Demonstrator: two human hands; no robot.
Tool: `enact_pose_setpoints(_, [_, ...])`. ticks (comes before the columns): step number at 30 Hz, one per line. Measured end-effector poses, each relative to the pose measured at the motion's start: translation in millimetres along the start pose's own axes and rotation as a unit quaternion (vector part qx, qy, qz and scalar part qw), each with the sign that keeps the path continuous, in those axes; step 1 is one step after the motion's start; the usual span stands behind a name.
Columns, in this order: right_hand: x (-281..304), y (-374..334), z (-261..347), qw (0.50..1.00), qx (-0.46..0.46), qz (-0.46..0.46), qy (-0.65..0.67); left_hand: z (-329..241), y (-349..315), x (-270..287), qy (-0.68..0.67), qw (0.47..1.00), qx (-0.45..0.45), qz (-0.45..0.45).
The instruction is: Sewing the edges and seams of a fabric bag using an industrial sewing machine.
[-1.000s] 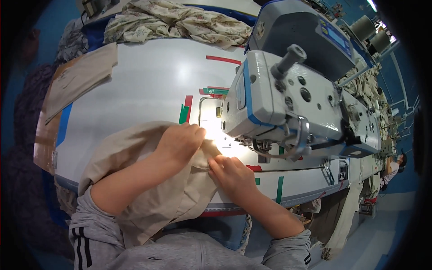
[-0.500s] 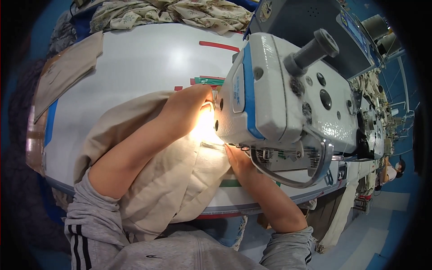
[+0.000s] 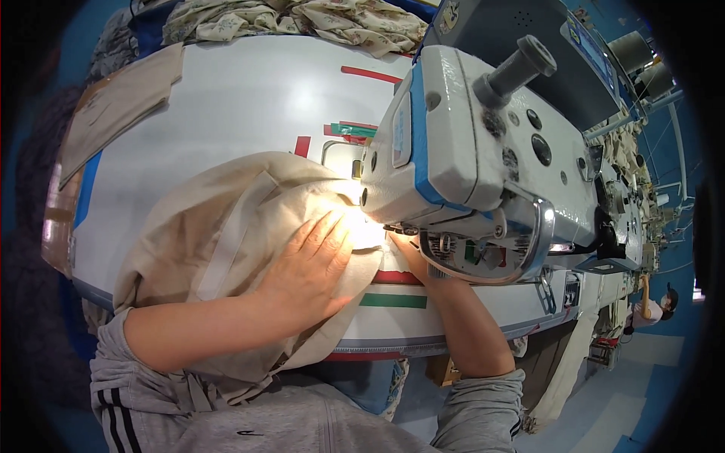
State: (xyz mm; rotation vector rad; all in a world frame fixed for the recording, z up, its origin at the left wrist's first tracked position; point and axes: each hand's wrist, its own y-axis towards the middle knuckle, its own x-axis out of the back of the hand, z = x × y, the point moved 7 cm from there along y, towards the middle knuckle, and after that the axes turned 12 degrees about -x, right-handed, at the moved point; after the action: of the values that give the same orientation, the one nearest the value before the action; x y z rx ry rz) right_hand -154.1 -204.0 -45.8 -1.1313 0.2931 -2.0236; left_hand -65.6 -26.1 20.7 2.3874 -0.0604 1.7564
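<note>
Beige fabric (image 3: 249, 208) lies bunched on the table, its right end under the head of a white and blue sewing machine (image 3: 453, 136). My left hand (image 3: 313, 260) rests flat on the cloth, fingers stretched toward the needle area. A bright lamp glow there washes out the detail. Close to the cloth's right edge is my right hand (image 3: 408, 255), tucked beside and partly beneath the machine head. Its fingers are mostly hidden, so I cannot see whether they grip the cloth. The near part of the fabric hangs over the table edge into my lap.
Floral fabric (image 3: 302, 21) is heaped along the far edge. A beige cut piece (image 3: 124, 106) lies at the far left. Red and green tape strips (image 3: 393, 300) mark the white table (image 3: 226, 90). A metal guard loop (image 3: 540, 241) juts from the machine. Another person (image 3: 655, 308) is far right.
My left hand has moved from beside the needle area back toward me and now lies flat on the cloth. The fabric has shifted and spread leftward. My right hand has barely moved.
</note>
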Motion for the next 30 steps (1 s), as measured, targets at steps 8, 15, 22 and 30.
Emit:
enact_pose_setpoints(8, [-4.7, 4.6, -34.8, 0.963, 0.152, 0.005, 0.224, 16.2, 8.8, 1.9, -0.008, 0.999, -0.033, -0.039])
enact_pose_setpoints(15, [23.5, -23.8, -25.5, 0.946, 0.293, -0.134, 0.018, 40.5, 8.3, 17.3, 0.014, 0.988, -0.148, -0.046])
enact_pose_setpoints(22, [33.7, -73.7, 0.4, 0.853, 0.405, -0.273, -0.185, -23.8, -17.8, 15.3, 0.054, 0.941, -0.334, -0.005])
enact_pose_setpoints(30, [6.9, -67.4, 47.3, 0.906, 0.391, 0.069, -0.145, -21.9, -20.6, 6.6, -0.135, 0.987, -0.003, -0.087])
